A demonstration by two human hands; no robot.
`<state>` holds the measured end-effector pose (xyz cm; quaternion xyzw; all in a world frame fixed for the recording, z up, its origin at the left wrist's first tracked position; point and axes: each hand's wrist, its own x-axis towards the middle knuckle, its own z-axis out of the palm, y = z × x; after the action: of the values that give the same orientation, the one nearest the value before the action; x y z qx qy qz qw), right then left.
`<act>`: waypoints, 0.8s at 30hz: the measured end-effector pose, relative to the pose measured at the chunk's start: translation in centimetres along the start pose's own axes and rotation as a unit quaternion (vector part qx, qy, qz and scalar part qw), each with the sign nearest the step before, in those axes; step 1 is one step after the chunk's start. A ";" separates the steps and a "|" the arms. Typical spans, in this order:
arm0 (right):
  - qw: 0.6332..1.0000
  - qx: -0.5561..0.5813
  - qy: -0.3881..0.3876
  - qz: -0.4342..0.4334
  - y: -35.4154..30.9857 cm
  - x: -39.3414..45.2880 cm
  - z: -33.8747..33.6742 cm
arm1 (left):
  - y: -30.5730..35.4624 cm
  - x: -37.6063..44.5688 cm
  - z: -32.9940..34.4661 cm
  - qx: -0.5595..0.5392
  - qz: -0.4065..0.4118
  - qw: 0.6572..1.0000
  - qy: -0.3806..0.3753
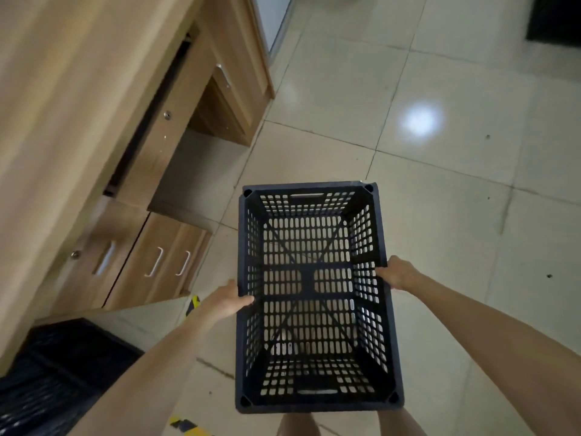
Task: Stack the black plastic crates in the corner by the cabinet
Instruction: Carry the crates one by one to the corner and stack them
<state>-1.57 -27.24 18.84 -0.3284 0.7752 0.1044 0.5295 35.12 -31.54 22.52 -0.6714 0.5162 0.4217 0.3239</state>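
Black crate (314, 294) held by both long rims; left hand (224, 298) and right hand (399, 273) grip closed.

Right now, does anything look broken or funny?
Nothing looks broken. Both hands, left hand and right hand, hold the empty black crate level. One desk drawer does sit slightly open.

The crate (314, 294) at the centre is black, its walls and floor a grid of small oblong slots crossed by solid diagonal ribs. At nine to eleven o'clock the cabinet (176, 171) is light brown wood grain with silver handles. The floor (440, 199) from twelve to four o'clock is pale cream glossy tile with thin dark joints. At seven o'clock lies another black crate (56, 372); nearby tape (192, 305) is striped yellow and black.
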 end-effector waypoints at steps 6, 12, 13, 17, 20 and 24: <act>0.991 -0.114 0.006 -0.077 -1.3 -8.3 -3.9 | -2.3 -10.2 1.8 -0.025 -0.015 0.999 0.038; 0.967 -0.213 -0.006 -0.139 -4.4 -14.0 -5.2 | -6.1 -17.6 3.8 -0.052 -0.028 0.994 0.091; 0.962 -0.230 -0.008 -0.147 -5.2 -15.1 -5.0 | -7.0 -18.2 4.1 -0.069 -0.036 0.993 0.093; 0.948 -0.270 -0.012 -0.167 -7.9 -18.5 -2.7 | -10.2 -22.6 5.8 -0.124 -0.059 0.987 0.079; 0.936 -0.306 -0.020 -0.171 -9.4 -21.1 0.1 | -13.2 -25.7 8.5 -0.172 -0.087 0.979 0.064; 0.915 -0.344 -0.048 -0.206 -11.0 -25.7 5.6 | -18.0 -29.8 13.4 -0.229 -0.141 0.962 0.036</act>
<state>15.20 -22.54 41.46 -0.6371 0.5802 0.2690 0.4302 46.11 -2.71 43.53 -0.8085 0.3170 0.4542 0.1986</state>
